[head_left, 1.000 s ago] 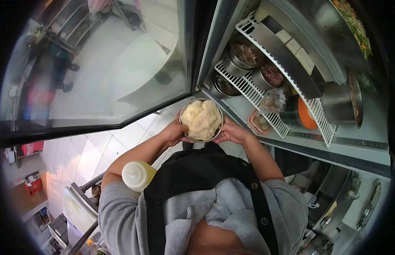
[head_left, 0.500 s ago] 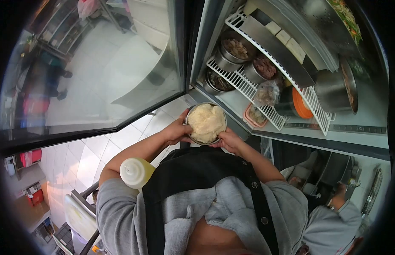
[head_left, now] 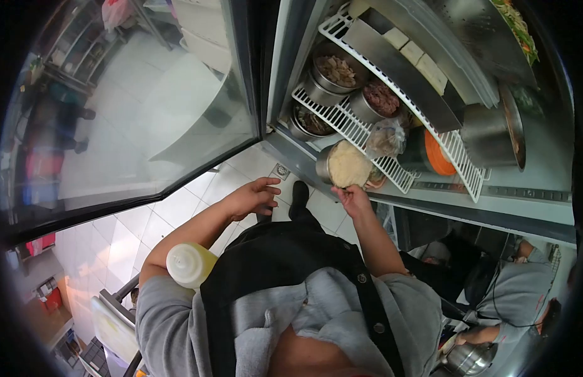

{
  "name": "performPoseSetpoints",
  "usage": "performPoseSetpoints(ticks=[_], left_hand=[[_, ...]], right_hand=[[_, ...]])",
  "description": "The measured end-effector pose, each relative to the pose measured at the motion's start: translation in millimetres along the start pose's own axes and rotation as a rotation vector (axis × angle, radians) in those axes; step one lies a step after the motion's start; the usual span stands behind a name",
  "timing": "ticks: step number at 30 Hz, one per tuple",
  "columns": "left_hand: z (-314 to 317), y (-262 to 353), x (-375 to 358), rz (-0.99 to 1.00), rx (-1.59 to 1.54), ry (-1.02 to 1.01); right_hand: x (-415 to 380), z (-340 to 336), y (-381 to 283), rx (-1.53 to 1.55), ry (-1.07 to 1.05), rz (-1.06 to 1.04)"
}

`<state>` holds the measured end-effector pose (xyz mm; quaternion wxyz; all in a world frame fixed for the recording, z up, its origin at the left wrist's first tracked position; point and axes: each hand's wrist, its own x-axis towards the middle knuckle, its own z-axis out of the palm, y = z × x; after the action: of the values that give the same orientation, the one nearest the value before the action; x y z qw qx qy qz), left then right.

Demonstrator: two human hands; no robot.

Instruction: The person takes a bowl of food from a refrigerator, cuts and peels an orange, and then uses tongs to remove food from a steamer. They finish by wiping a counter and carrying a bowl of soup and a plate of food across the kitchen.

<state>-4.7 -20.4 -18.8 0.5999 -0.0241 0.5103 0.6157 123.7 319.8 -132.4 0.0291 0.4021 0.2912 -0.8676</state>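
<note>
A round metal container heaped with a pale cream-coloured, grainy food is at the lower front of the refrigerator, beside the wire shelf. My right hand grips its near rim, fingers pinched there. My left hand is off the container, over the floor, fingers apart and holding nothing. A squeeze bottle with a white cap and yellowish contents is tucked between my left upper arm and my body.
The glass refrigerator door stands open on the left. Wire shelves hold metal pots of food, a plastic bag and an orange-rimmed container. At lower right a co-worker in a grey sleeve is near a metal bowl.
The metal container has moved right, from in front of my chest into the refrigerator opening. My left hand has let go and drawn back; my right hand stays on the rim.
</note>
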Motion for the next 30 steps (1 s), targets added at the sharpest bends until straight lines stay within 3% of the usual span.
performPoseSetpoints(ticks=[10,17,22,30], left_hand=[[-6,-7,9,0.018,0.19,0.042],[-7,-10,6,0.091,0.514,-0.005],[-4,-10,3,0.089,0.628,-0.049],[-6,-6,4,0.128,0.533,0.03]], right_hand=[[95,2,-45,0.216,0.064,-0.279],[100,91,-88,0.412,0.19,-0.52],[144,56,-90,0.396,0.207,-0.529],[199,9,-76,0.333,0.267,-0.509]])
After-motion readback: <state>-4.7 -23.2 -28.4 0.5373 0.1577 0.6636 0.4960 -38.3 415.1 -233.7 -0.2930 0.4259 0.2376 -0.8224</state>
